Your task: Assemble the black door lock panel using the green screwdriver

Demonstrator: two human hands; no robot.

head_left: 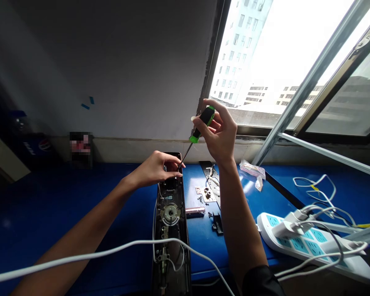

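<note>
A long black device casing (176,222) lies lengthwise on the blue table, its inside showing a round metal part, small boards and thin wires. My right hand (220,131) grips a green and black screwdriver (205,119) by its handle, above the far end of the casing. The shaft slants down to the left, and its tip reaches the fingertips of my left hand (157,166). The thumb and forefinger of that hand are bent around the tip at the casing's far end. What they pinch is too small to make out.
Right of the casing lie a metal plate (209,194), small screws, a copper-coloured cylinder (195,212) and a black plastic piece (217,224). A white power strip (267,230) with plugs sits at right. A white cable (123,245) crosses in front. Wall and window rise behind.
</note>
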